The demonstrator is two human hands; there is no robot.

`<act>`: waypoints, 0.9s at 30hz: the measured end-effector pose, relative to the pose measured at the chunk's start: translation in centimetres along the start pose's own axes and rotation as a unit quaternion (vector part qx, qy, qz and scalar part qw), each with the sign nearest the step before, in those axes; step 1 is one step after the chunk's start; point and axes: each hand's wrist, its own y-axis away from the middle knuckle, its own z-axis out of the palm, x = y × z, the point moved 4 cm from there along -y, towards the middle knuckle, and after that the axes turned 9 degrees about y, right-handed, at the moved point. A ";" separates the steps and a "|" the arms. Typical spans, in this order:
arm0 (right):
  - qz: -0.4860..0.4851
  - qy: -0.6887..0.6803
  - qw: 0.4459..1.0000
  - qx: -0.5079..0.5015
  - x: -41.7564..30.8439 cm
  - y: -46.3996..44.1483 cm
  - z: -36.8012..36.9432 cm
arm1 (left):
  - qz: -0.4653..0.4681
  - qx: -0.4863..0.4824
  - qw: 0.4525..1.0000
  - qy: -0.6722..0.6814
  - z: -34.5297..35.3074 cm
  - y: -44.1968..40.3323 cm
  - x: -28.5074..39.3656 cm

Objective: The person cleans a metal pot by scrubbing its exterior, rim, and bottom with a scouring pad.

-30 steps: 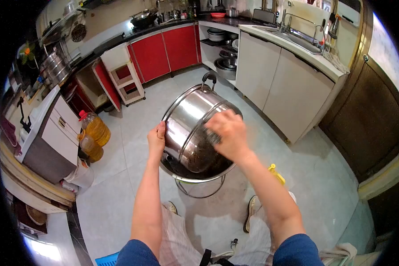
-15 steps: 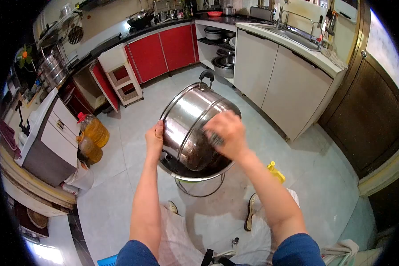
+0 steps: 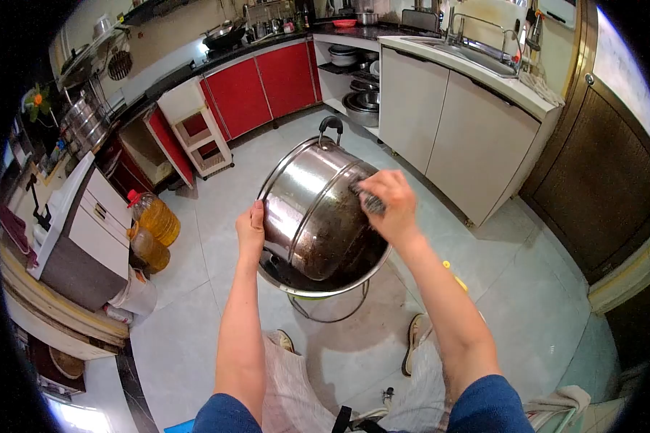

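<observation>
Over the basin (image 3: 325, 293), hiding its far edge, steel pot (image 3: 289, 191) is tilted; left hand (image 3: 250, 232) clamps its rim, right hand (image 3: 396, 206) is closed round a scrubber (image 3: 372, 202) near the base. Mouth end shiny, brown stains left toward base; looks partway done.

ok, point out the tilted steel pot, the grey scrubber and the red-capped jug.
tilted steel pot (image 3: 310, 202): head view, outer side wall
grey scrubber (image 3: 373, 203): head view, exposed end
red-capped jug (image 3: 158, 221): head view, body below the cap
</observation>
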 end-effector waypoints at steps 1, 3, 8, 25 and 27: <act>-0.019 -0.003 1.000 -0.006 -0.9 0.2 -0.2 | 0.015 0.013 1.000 0.022 0.2 0.0 -0.4; -0.097 -0.018 0.993 -0.058 -4.4 1.3 0.0 | 0.030 0.024 0.998 0.043 0.1 0.2 -0.6; -0.006 0.001 1.000 0.021 0.1 0.3 0.6 | 0.011 0.009 1.000 0.021 0.0 0.2 -0.9; -0.103 -0.010 0.993 -0.059 -4.1 1.3 0.2 | 0.018 0.011 0.999 0.039 0.2 0.2 -0.4; -0.079 0.011 0.996 -0.045 -2.0 0.9 0.6 | 0.029 0.008 0.999 0.040 0.0 0.4 0.2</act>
